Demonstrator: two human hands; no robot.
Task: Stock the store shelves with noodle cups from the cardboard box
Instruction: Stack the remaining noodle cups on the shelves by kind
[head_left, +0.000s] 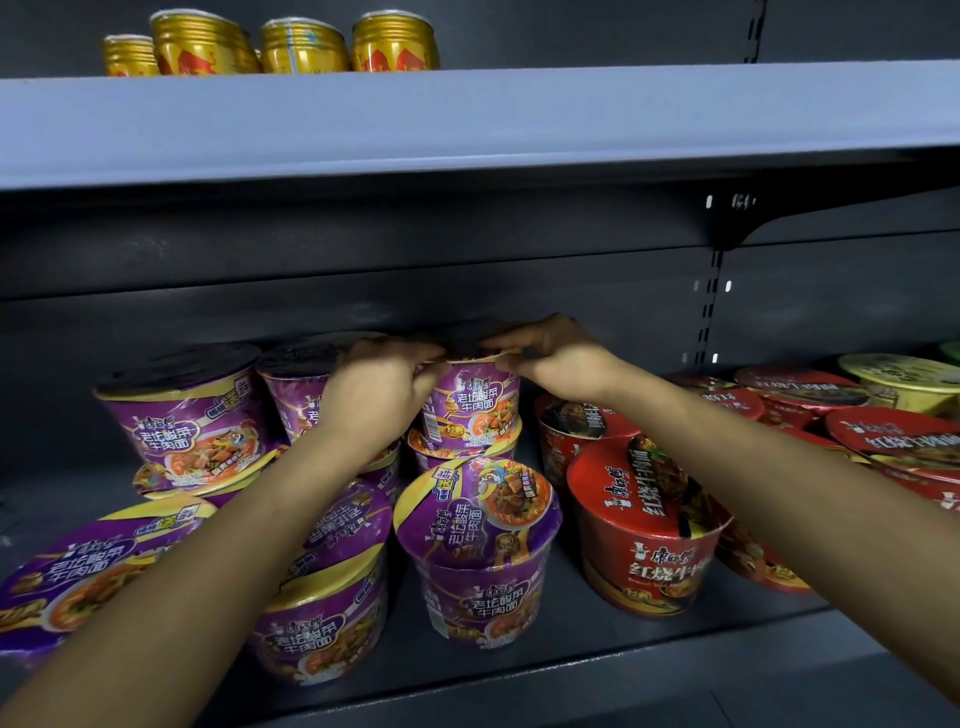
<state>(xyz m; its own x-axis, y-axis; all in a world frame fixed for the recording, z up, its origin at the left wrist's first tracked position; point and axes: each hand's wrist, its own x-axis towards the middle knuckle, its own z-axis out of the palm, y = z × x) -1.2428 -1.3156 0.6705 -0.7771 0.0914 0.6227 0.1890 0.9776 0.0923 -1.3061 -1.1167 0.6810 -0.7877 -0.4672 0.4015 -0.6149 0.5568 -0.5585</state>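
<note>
A purple noodle cup (475, 402) stands at the back of the dark shelf (571, 639), stacked on another purple cup (457, 447). My left hand (379, 384) grips its left rim and my right hand (550, 353) grips its right rim from above. Several more purple cups surround it: a stacked one at the left (187, 421), one in front (478, 551), and one under my left forearm (322, 618). The cardboard box is out of view.
Red noodle cups (644, 525) fill the shelf to the right, with a yellow-lidded cup (904, 379) at the far right. The grey shelf above (467, 119) carries gold cans (301, 47). A bracket (727, 234) hangs under it at the right.
</note>
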